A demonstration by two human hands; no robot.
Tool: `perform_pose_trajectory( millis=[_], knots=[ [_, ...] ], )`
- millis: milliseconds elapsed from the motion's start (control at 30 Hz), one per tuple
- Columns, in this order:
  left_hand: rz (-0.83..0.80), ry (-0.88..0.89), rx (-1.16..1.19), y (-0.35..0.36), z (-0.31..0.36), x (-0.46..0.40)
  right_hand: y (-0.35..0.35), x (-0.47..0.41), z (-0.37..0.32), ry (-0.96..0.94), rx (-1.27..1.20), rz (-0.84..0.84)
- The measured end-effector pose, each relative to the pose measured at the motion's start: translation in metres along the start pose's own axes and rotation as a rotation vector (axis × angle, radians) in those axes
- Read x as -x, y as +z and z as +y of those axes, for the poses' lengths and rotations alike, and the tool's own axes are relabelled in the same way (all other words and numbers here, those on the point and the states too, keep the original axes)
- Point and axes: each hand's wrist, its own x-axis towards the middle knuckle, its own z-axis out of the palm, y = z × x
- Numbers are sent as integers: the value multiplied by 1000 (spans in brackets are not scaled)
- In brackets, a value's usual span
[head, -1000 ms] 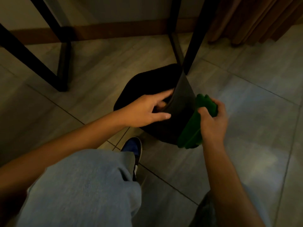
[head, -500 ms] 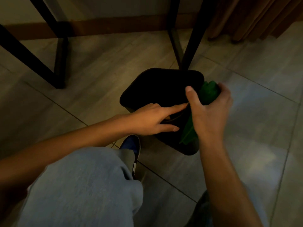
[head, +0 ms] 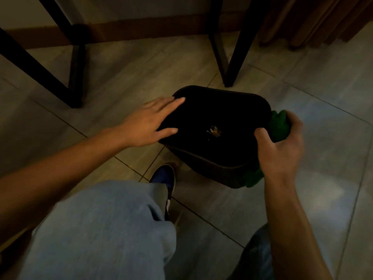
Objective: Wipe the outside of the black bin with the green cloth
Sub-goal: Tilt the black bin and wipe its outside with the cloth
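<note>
Black bin (head: pixel 203 158), one in number, standing upright on the tiled floor (head: pixel 302 93) with its open mouth toward the camera; a single small pale scrap (head: pixel 214 131) lies inside at the bottom. One green cloth (head: pixel 279 126) is pressed against the bin's right outer wall, a lower fold showing near the bin's base. Right hand (head: pixel 280 150) is closed around the cloth, thumb hooked over the bin's rim and fingers wrapped round the bunched fabric. Left hand (head: pixel 150 123) lies flat and spread on the rim at the bin's left side, fingers extended, holding nothing. Two dark furniture legs (head: pixel 232 63) meet on the floor just behind the bin; a second such pair stands at left. One shoe (head: pixel 164 178) rests near the bin's front.
</note>
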Motion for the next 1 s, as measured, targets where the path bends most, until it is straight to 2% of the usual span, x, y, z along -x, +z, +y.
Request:
perform_pose_trajectory(
  millis=[67, 167, 233, 300, 567, 667, 800, 1000],
  knots=[
    [-56, -148, 66, 10, -11, 5, -4, 0, 3, -8, -2, 7],
    [-122, -291, 305, 20, -9, 5, -11, -3, 7, -46, 35, -28],
    [-158, -316, 462, 20, -2, 2, -17, -9, 10, -64, 84, -91],
    [-162, -284, 511, 18, 7, 0, -27, -16, 13, -63, 152, -147],
    [55, -237, 388, 21, 17, 3, -30, -29, 21, -59, 210, -188],
    [115, -289, 353, 11, 11, 12, -12, -41, 20, -97, 194, -225],
    [211, -357, 278, 7, 22, 21, 8, -66, 16, -179, 299, -246],
    [231, -463, 319, 35, 46, 22, 27, -92, 22, -240, 358, -265]
  ],
)
